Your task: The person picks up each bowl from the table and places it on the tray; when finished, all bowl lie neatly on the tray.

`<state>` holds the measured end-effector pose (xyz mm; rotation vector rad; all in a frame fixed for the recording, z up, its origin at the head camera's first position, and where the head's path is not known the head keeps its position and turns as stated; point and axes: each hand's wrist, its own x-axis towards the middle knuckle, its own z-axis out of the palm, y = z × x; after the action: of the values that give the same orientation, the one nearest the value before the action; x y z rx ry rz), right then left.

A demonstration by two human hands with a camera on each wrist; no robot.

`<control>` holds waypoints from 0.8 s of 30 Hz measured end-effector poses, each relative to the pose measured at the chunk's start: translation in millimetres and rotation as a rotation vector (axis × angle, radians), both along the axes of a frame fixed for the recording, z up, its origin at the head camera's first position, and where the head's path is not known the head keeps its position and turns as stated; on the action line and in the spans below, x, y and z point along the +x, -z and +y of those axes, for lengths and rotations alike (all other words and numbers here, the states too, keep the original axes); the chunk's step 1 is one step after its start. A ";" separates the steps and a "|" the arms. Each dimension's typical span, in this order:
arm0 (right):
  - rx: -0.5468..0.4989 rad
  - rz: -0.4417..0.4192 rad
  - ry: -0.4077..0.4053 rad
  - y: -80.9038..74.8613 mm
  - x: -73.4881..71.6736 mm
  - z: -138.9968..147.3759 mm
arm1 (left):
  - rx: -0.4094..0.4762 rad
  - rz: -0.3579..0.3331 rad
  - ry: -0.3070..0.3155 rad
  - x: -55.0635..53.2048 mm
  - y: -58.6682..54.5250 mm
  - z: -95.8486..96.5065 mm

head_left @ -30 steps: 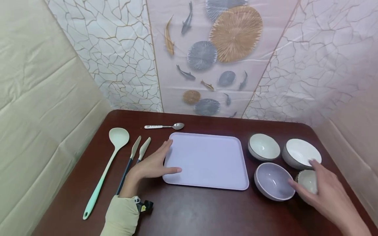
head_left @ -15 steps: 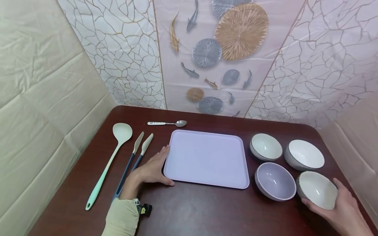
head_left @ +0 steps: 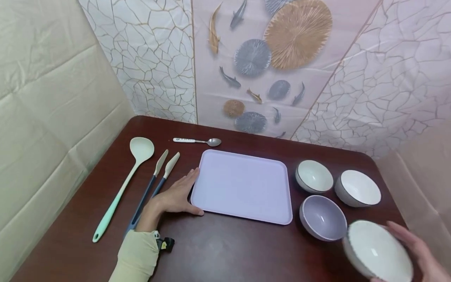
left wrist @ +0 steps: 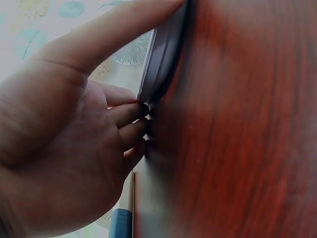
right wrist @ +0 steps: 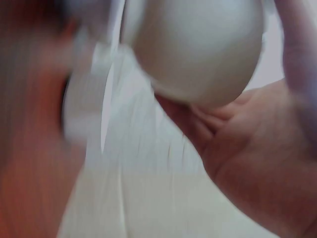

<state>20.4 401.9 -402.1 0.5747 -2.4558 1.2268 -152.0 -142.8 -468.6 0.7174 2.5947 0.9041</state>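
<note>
My right hand (head_left: 421, 248) grips an off-white bowl (head_left: 378, 250) with an uneven rim, raised at the front right. In the right wrist view, the fingers lie along the outside of this bowl (right wrist: 198, 54); part of the hand runs out of the head view. My left hand (head_left: 174, 197) rests at the left edge of a pale lilac tray (head_left: 243, 186), thumb and fingers spread along that side. The left wrist view shows the fingertips (left wrist: 141, 110) right at the rim of the tray (left wrist: 163, 52), down by the tabletop. A purple bowl (head_left: 323, 218) sits beside the raised one.
Two more bowls, a pale one (head_left: 314, 176) and a white one (head_left: 357, 188), stand behind on the right. Left of the tray lie tongs (head_left: 148, 192) with knife-shaped tips and a mint-handled ladle (head_left: 121, 190). A spoon (head_left: 197, 141) lies behind. Fabric walls surround the brown table (head_left: 229, 250).
My right hand came down onto the off-white bowl, took hold of it, lifted it and brought it nearer. My left hand settled against the tray's left edge.
</note>
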 end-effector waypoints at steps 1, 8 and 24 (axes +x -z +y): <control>-0.005 -0.025 -0.114 -7.4 -3.2 -17.4 | -0.002 0.004 -0.001 -1.7 -2.8 -3.3; 0.110 -0.199 -0.217 -21.6 -70.4 -173.6 | 0.010 0.032 0.008 -9.1 -2.3 -13.9; 0.057 -0.228 0.324 46.8 -225.4 -335.7 | 0.045 0.007 0.007 -3.7 4.6 -8.9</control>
<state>-205.0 66.2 -448.9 0.0434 -2.6431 1.1443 -155.6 -151.7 -473.2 0.7422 2.5841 0.9628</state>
